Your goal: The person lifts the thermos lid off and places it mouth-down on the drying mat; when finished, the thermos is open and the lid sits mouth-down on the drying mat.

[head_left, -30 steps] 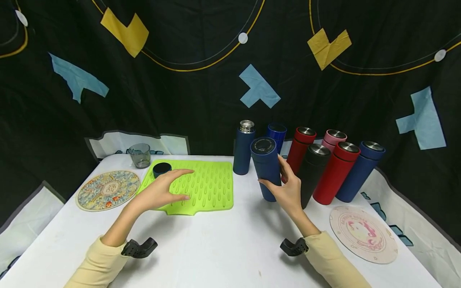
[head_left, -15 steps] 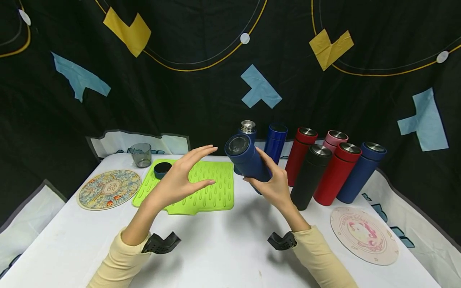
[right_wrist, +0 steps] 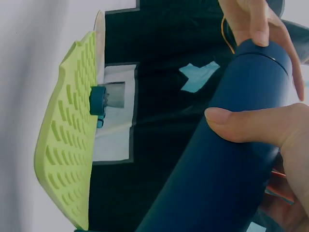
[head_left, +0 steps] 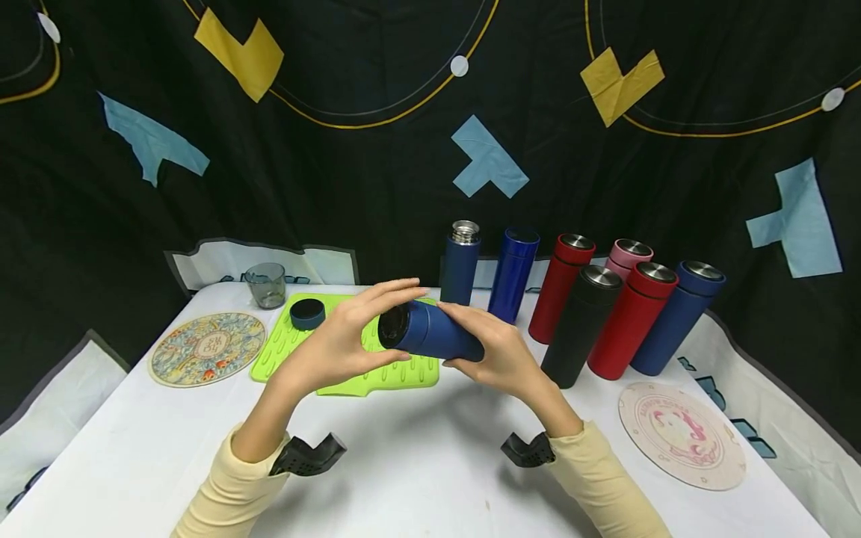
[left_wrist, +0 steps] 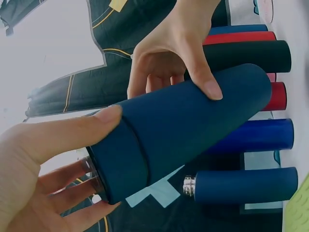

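Note:
A dark blue bottle (head_left: 437, 330) with a black-topped lid is held tilted almost level above the table, lid toward the left. My right hand (head_left: 501, 350) grips its body between thumb and fingers. Around the lid end are the thumb and fingers of my left hand (head_left: 336, 336); in the left wrist view the thumb (left_wrist: 108, 116) lies on the lid and the fingertips reach its far edge. The right wrist view shows the right thumb (right_wrist: 219, 117) across the bottle's body (right_wrist: 212, 169).
Behind stands an uncapped blue bottle (head_left: 461, 269); its neighbours are a glossy blue bottle (head_left: 514, 276) and several red, pink, black and blue ones. A round dark lid (head_left: 307, 314) sits on the green mat (head_left: 403, 379). Also there: a glass (head_left: 266, 286), patterned coaster (head_left: 208, 350) and pink coaster (head_left: 682, 436).
The blue bottle has moved left and tipped from nearly upright to nearly level in my right hand. My left hand has come right and taken hold of its lid end.

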Motion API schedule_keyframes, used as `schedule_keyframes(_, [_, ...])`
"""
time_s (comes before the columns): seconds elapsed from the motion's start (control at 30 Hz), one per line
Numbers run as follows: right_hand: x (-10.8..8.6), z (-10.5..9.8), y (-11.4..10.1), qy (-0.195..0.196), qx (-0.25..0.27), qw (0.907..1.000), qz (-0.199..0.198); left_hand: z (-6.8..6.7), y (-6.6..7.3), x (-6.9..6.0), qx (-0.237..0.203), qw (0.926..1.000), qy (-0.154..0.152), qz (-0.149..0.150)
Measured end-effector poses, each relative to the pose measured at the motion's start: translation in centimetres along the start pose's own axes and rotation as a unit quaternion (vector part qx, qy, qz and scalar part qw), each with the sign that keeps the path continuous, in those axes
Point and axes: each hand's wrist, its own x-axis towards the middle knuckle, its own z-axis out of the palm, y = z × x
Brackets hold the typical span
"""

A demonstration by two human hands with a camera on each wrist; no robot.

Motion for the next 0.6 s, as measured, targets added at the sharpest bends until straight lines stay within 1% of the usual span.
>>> schedule_keyframes(0.1, [0.01,-0.22,-0.28,-0.010,0.012,0.9998,-0.010,-0.08,0.12,-0.04,-0.014,0.9998,-0.015,0.003])
schedule_keyframes(0.2, [-0.03,-0.53,-0.34,-0.011,0.038,0.9992,-0.008,-0.26,0.26,-0.10,-0.016,0.9997,-0.018,0.000])
schedule_keyframes(0.3, [0.00,-0.80,-0.25,-0.010,0.069,0.9976,-0.009,-0.41,0.34,-0.13,-0.020,0.9997,-0.011,0.008])
schedule_keyframes(0.43, [0.07,-0.89,0.05,-0.015,0.102,0.9945,-0.013,-0.44,0.19,-0.17,-0.034,0.9991,0.006,0.024])
schedule_keyframes(0.6, [0.07,-0.84,0.24,-0.021,0.136,0.9905,-0.008,-0.34,-0.16,-0.25,-0.049,0.9982,0.019,0.031])
